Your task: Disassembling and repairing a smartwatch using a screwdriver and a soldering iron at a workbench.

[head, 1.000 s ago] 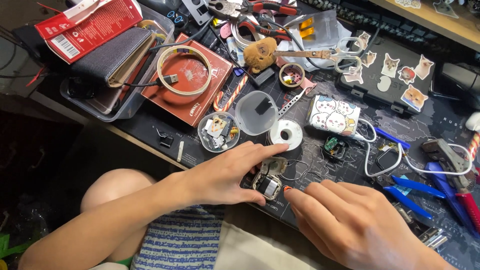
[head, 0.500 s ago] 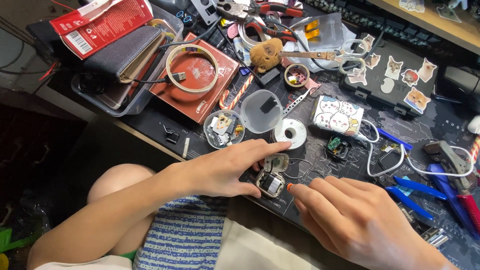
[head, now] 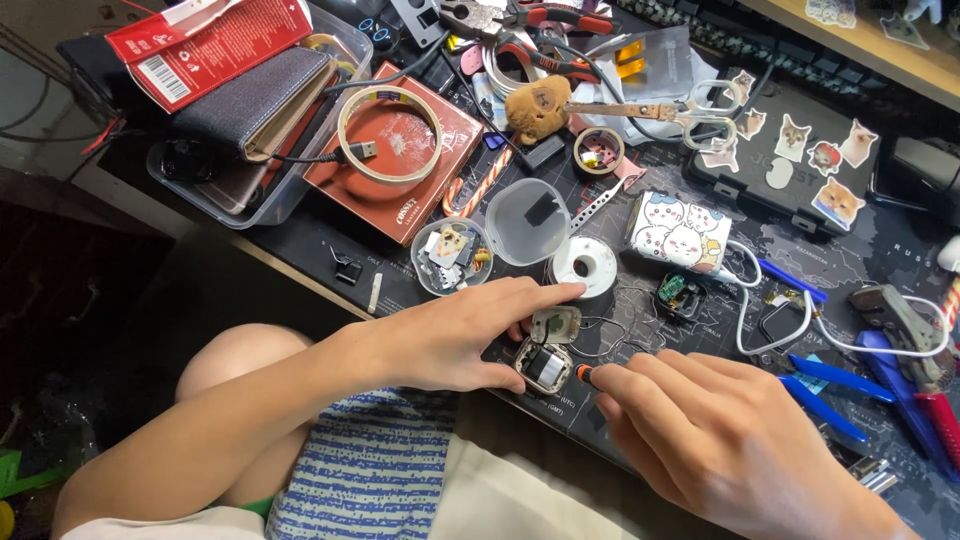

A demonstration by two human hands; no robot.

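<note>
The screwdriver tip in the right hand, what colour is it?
Orange, with a dark shaft below it; the head view shows the screwdriver in the right hand.

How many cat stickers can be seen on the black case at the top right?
5 at least: cat stickers sit across the black case; others may be hidden.

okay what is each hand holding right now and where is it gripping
The right hand pinches a small orange-tipped tool in its fingers, near the tip. The left hand steadies a small opened device at its edge with the thumb.
</note>
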